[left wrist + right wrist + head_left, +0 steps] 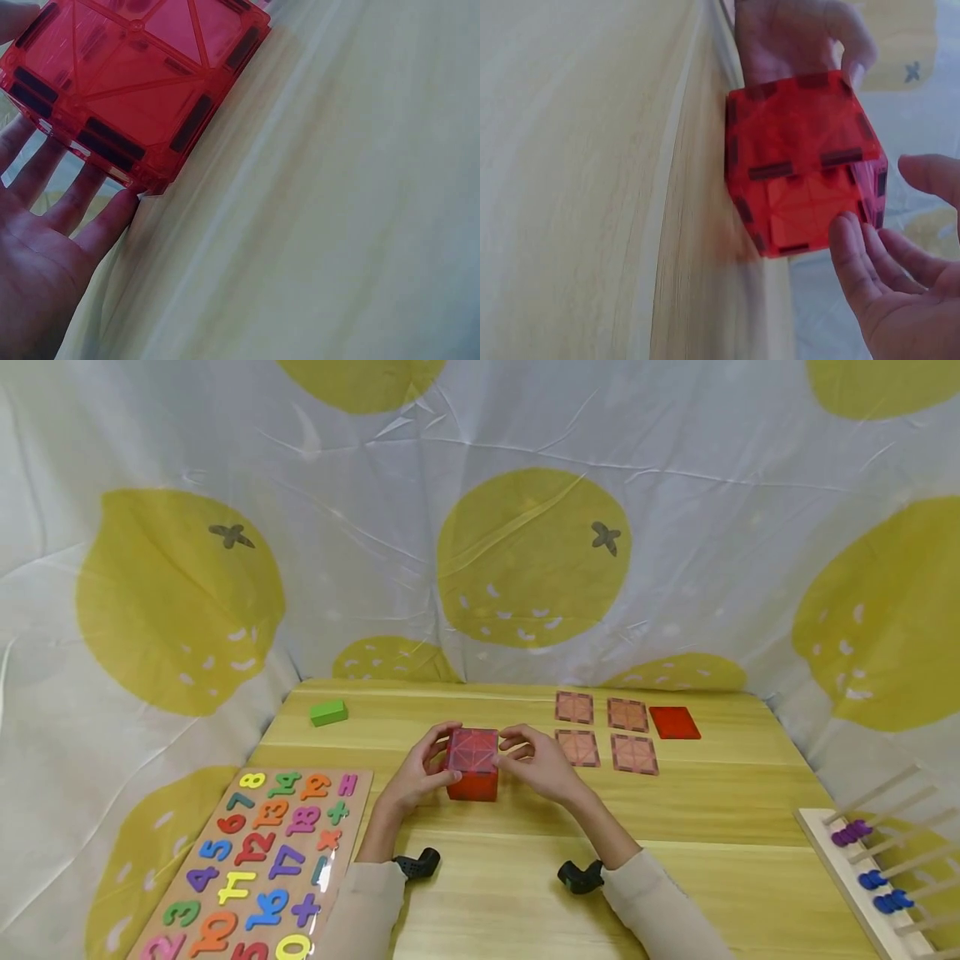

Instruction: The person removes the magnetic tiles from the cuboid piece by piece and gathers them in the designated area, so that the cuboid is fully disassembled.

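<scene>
A box of red see-through magnetic tiles (472, 787) stands on the table in front of me, with a pinkish-red tile (474, 750) as its top. My left hand (416, 775) holds the box from the left, fingers along the side and back, thumb at the front top corner. In the left wrist view its fingers spread behind the box. My right hand (543, 767) is at the right side. The right wrist view shows its fingertips (846, 225) right at the box's side, the thumb apart from it. That side looks partly uncovered, showing the inside.
Several pale red square tiles (574, 707) lie at the back right, beside a brighter red tile (674, 722). A green block (328, 713) sits back left. A wooden number board (358, 810) is at the left, a pegged counting rack (840, 868) at the right. A lemon-print cloth (360, 560) hangs behind.
</scene>
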`<state>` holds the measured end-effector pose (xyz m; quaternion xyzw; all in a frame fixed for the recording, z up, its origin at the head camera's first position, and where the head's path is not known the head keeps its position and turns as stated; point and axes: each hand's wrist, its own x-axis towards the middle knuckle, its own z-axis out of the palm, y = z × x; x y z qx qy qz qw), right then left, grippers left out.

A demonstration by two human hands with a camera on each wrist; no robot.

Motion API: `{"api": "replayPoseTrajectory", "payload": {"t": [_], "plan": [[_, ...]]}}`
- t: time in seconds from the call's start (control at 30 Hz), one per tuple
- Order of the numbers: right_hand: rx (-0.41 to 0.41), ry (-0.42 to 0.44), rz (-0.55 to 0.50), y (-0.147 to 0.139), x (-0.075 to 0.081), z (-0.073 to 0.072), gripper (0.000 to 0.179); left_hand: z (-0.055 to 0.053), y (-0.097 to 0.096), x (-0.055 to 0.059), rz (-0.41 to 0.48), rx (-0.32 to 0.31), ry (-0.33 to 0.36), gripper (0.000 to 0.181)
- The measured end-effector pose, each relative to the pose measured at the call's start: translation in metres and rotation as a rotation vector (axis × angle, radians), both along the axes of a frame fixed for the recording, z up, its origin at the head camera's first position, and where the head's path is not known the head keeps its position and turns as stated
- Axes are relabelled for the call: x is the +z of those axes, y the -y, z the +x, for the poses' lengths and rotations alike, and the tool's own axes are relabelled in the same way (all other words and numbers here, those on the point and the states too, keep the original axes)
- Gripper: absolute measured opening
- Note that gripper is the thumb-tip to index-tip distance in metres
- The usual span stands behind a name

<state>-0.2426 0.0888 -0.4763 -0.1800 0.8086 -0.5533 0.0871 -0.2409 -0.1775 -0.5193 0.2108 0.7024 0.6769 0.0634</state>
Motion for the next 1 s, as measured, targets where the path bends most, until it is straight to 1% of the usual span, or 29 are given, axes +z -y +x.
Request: {"api": "replayPoseTrajectory", "payload": {"t": [0.17, 0.3, 0.5, 0.73, 1.0], "plan": [[-0.019, 0.063, -0.070, 0.005, 0.001, 0.001, 0.050, 0.000, 0.000, 0.001, -0.007, -0.001, -0.004, 0.081], [-0.026, 0.104, -0.114, 0.008, -0.002, 0.001, 0.055, 0.000, 0.000, 0.001, 0.000, -0.005, 0.000, 0.081], [-0.040, 0.133, -0.137, 0.013, -0.003, 0.002, 0.060, 0.000, 0.000, 0.000, 0.005, -0.004, 0.002, 0.080], [-0.052, 0.156, -0.144, 0.015, -0.003, 0.001, 0.060, 0.000, 0.000, -0.001, 0.001, -0.005, 0.005, 0.080], [-0.055, 0.178, -0.194, 0.017, -0.003, 0.000, 0.063, 0.000, 0.000, 0.000, 0.008, -0.006, -0.003, 0.080]]}}
